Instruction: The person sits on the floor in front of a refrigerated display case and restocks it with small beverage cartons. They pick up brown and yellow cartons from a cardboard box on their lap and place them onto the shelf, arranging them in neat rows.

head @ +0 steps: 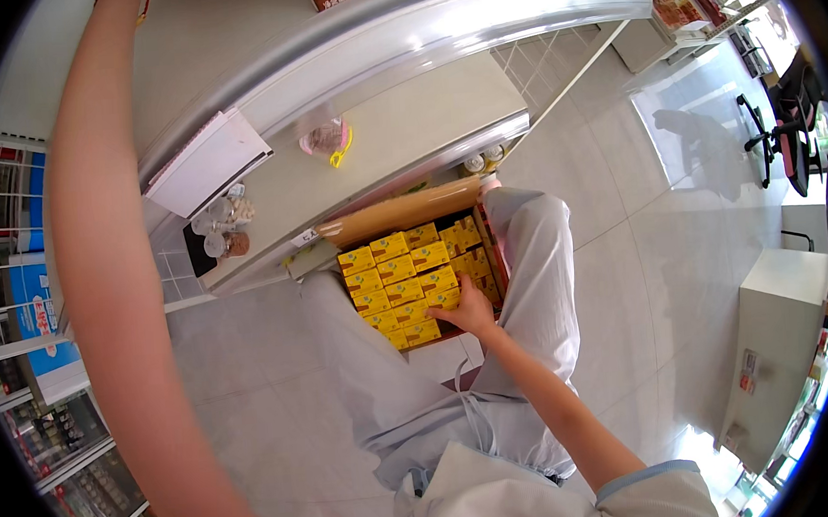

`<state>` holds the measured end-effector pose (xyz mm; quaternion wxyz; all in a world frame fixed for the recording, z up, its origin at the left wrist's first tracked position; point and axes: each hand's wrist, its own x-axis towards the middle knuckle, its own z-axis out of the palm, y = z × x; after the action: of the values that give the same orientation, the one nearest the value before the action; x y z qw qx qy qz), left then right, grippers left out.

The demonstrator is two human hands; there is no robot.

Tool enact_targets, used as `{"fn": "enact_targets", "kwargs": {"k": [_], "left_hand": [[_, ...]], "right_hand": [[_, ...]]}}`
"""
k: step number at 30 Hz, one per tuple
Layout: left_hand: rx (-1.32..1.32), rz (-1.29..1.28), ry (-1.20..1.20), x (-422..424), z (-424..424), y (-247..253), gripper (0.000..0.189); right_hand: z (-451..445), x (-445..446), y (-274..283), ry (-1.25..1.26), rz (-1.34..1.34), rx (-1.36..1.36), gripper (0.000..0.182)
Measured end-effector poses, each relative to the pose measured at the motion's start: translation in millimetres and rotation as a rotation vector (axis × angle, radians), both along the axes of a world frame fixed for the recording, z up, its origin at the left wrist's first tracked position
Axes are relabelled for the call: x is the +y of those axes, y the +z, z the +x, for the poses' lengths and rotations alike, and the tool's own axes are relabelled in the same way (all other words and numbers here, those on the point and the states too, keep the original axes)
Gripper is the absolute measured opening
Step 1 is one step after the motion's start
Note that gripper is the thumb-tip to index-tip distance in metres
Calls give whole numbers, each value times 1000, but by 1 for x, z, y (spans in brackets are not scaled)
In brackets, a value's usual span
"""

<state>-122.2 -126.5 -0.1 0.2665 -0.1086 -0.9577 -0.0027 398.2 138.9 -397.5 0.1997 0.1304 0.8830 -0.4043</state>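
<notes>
My right hand (470, 310) reaches into an open cardboard box (404, 211) between my knees, thumb and fingers at a small yellow carton (443, 299) in the packed rows. Several more yellow cartons (395, 268) stand in tight rows on the left of the box, and others lie lower along its right side. My left arm stretches up the left of the view past the shelf; the left hand itself is out of view beyond the top edge.
A metal-edged shelf (441, 115) holds jars (227, 244), a pink and yellow packet (327, 139) and a white box (209, 161). Cans (474, 164) stand beneath it. At the right are a white cabinet (780, 321) and a wheeled chair (790, 129); wire racks with goods line the left.
</notes>
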Motion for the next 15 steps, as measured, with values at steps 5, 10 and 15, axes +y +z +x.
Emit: {"fn": "enact_targets", "kwargs": {"k": [5,10,15], "left_hand": [[153,-604,5,-20,-22,-3,35],[-262,470,-345,-15,20,-4,40],[-391,652,-23,19,67,46,53]], "right_hand": [[4,-1,12,-72,-3,-47,92],[20,-6,12,-204,-7,-28,86],[28,-8,12,-109,72,118,83]]}}
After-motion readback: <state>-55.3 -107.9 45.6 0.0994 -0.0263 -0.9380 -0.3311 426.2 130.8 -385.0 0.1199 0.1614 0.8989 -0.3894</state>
